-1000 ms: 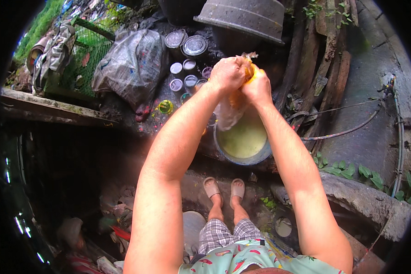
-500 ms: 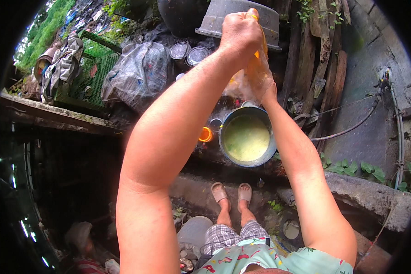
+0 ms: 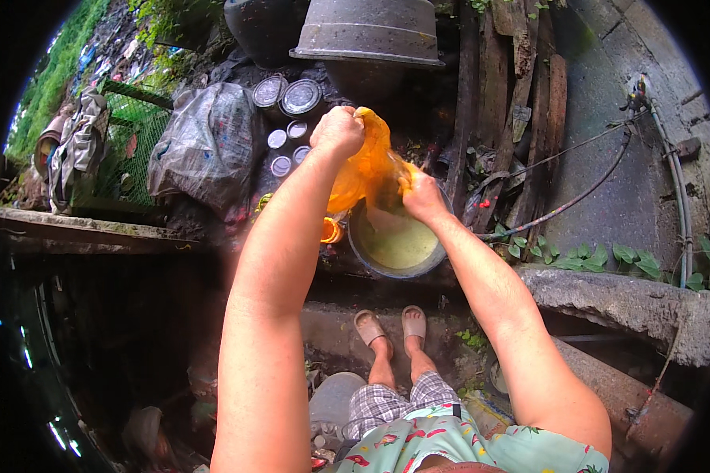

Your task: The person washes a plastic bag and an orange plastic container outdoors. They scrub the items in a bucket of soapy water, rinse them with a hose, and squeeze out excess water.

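A thin, wet-looking orange cloth is stretched between my hands above a round bucket. My left hand is closed in a fist on the cloth's upper left end. Lower and to the right, my right hand grips another part of it near the bucket's far right rim. Inside the bucket is a cloudy yellow-green liquid. The cloth's lower part hangs over the far left side of the bucket and hides some of it. Just left of the bucket sits a small open orange container.
Lidded cans and several small lidded jars stand left of my hands, beside a grey plastic sheet bundle. A grey tub lies upside down at the far side. Old planks and a hose are on the right.
Both hands have come down and nearer, moving left in view, and are further apart. The cloth, bunched up before, is now spread between them. My view has shifted as well.
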A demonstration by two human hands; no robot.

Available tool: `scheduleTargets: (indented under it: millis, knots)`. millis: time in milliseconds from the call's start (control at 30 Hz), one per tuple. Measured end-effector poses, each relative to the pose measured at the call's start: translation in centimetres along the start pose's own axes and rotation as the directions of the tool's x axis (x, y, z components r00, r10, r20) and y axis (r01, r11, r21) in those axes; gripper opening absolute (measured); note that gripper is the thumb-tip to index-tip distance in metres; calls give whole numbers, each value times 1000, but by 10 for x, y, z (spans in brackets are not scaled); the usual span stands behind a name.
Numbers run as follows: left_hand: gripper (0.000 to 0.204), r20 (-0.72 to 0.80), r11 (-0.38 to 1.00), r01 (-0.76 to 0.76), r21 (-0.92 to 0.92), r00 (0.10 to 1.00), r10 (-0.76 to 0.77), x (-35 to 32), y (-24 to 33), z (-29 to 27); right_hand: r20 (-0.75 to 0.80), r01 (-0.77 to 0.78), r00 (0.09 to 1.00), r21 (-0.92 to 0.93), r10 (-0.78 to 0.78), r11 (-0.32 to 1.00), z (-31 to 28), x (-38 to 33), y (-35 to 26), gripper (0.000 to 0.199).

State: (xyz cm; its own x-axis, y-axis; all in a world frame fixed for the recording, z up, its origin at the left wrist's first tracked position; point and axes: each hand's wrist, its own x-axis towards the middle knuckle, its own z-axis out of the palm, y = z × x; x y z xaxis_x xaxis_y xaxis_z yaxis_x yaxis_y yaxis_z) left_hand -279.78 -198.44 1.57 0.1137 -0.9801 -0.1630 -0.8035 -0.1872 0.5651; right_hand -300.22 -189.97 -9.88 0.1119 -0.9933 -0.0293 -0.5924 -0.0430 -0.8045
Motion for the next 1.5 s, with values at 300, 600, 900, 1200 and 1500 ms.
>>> scheduleTargets:
  millis: [300, 600, 900, 1200, 1500]
  knots:
    - [34, -96, 956, -293, 32, 951, 295, -12, 58, 11, -110, 55, 992, -64, -62, 996, -10, 58, -73, 47]
    - [33, -96, 843, -183, -507, 983, 155, -32, 158, -95, -288, -29, 957, -19, 23, 999, 8, 74, -53, 52]
    - [46, -60, 138, -56, -989, 998, -25, -14, 136, -140, -35, -280, 960, -136, 277, 950, 13, 30, -9, 44]
    - [34, 109, 759, 111, -641, 993, -53, -36, -6, 100, 31, -126, 990, -186, 134, 974, 34, 10, 2, 55]
    - [44, 118, 945, 227, -236, 972, -204, -45, -31, 89, -10, -24, 1000, -70, 24, 997, 20, -22, 17, 40]
